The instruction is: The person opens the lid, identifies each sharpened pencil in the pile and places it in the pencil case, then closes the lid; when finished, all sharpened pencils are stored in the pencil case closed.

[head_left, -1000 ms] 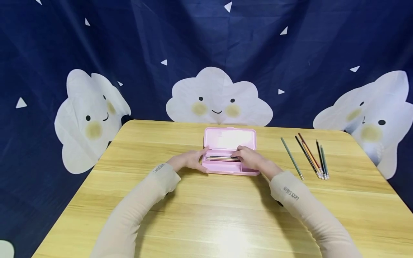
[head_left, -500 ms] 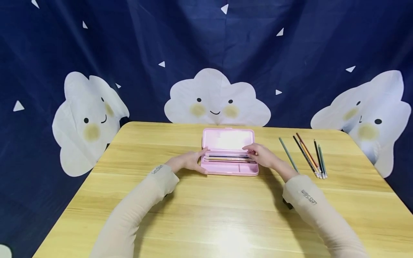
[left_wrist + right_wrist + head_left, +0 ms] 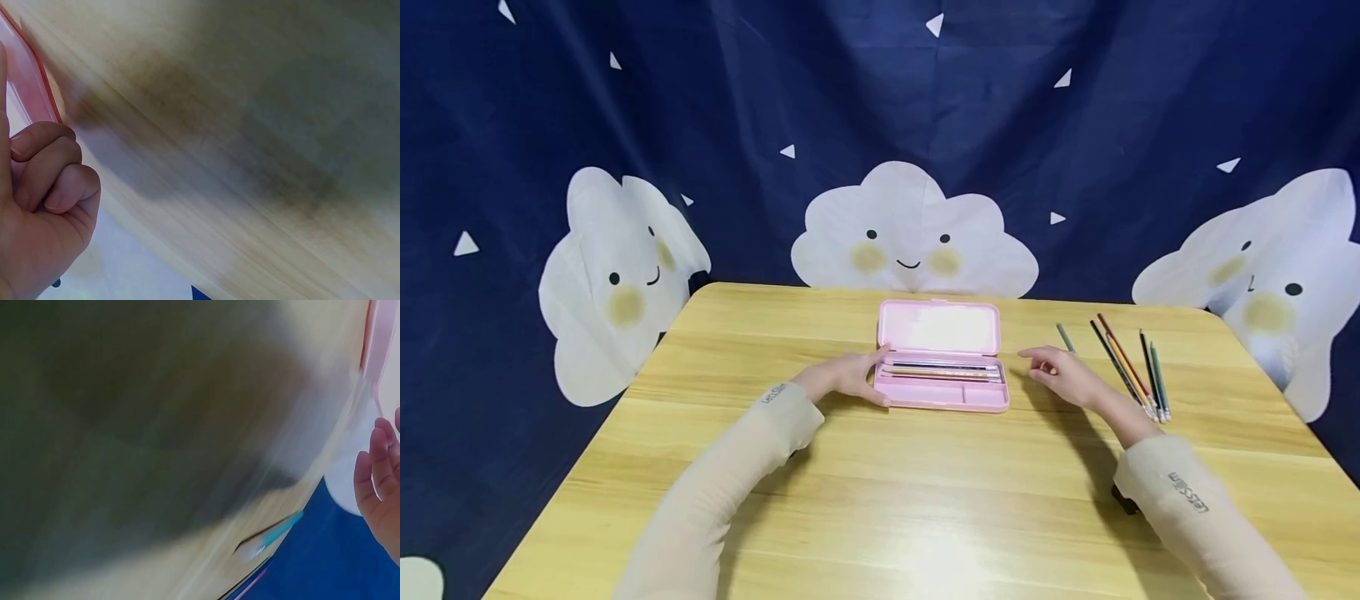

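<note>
A pink pencil case (image 3: pixel 985 400) lies on the table with its lid (image 3: pixel 940 327) raised. Several pencils (image 3: pixel 940 372) rest lengthwise in its rear compartment; the front ones show bare pink plastic. My left hand (image 3: pixel 848 377) grips the case's left end, thumb at the front corner and forefinger at the back. In the left wrist view, its other fingers (image 3: pixel 53 165) are curled beside the case wall (image 3: pixel 28 69). My right hand (image 3: pixel 1063 375) holds nothing, fingers loosely bent, over the table between the case and a green pencil (image 3: pixel 1064 336), which it partly hides.
Farther right, several loose pencils (image 3: pixel 1118 357) lie close together, with two more dark ones (image 3: pixel 1156 375) beside them. The wooden table (image 3: pixel 880 492) reaches back to a dark blue curtain (image 3: pixel 737 125) with white clouds.
My right hand has let go of pencils in the case and moved right, out of it toward the green pencil. My left hand has stayed at the case's left end.
</note>
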The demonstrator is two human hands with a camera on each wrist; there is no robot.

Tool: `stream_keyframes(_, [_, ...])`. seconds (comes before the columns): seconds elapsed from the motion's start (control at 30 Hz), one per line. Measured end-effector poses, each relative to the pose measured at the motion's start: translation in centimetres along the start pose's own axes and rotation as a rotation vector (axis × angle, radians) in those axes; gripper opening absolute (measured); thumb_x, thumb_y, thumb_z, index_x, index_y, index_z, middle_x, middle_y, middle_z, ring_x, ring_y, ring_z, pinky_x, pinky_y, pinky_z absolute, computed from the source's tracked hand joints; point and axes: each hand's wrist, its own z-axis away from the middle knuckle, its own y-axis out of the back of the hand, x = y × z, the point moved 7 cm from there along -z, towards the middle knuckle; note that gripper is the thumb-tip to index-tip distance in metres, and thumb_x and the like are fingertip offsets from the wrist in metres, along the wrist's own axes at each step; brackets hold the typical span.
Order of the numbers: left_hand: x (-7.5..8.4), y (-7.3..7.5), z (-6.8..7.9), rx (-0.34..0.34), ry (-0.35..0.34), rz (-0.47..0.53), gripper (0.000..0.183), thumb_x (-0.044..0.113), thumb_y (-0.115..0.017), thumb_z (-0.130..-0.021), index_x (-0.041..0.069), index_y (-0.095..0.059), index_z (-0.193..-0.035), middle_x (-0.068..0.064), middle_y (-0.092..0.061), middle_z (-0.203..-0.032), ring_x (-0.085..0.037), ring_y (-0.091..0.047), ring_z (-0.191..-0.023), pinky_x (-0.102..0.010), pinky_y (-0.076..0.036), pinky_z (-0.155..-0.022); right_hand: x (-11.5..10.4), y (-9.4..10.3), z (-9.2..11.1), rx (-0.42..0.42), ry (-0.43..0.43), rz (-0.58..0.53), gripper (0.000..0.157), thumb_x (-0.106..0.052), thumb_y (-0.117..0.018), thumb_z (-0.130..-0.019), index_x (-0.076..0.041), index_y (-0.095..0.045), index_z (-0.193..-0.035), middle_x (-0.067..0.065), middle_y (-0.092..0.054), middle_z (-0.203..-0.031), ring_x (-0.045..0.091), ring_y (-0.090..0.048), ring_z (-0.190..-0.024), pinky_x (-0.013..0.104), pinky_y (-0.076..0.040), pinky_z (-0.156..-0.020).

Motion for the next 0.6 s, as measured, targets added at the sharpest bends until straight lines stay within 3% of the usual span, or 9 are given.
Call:
stream_keyframes(0.43, [-0.2, -0.2, -0.2, 0.006, 0.002, 0.038, 0.106, 0.044, -0.073, -0.074, 0.012, -0.005, -0.148, -0.025, -0.026, -0.144, -0.031, -0.03, -0.131, -0.037, -0.024, -0.108, 3.6, 3.3, 4.0, 0.012, -0.174, 0.089, 0.034, 0.001, -0.055, -0.088, 0.014, -0.05, -0.119, 0.014, -0.06, -0.085, 0.023, -0.056, -0.074, 0.032, -0.046, -0.063])
stream_keyframes(0.6, [-0.2, -0.1, -0.1, 0.007, -0.006, 0.033, 0.106, 0.044, -0.072, -0.074, 0.011, -0.004, -0.148, -0.025, -0.026, -0.144, -0.031, -0.03, -0.131, -0.037, -0.024, -0.109, 4.9, 4.7, 5.3, 0.061, -0.203, 0.125, 0.032, -0.001, -0.055, -0.089, 0.014, -0.052, -0.116, 0.013, -0.06, -0.083, 0.013, -0.051, -0.069, 0.028, -0.041, -0.058])
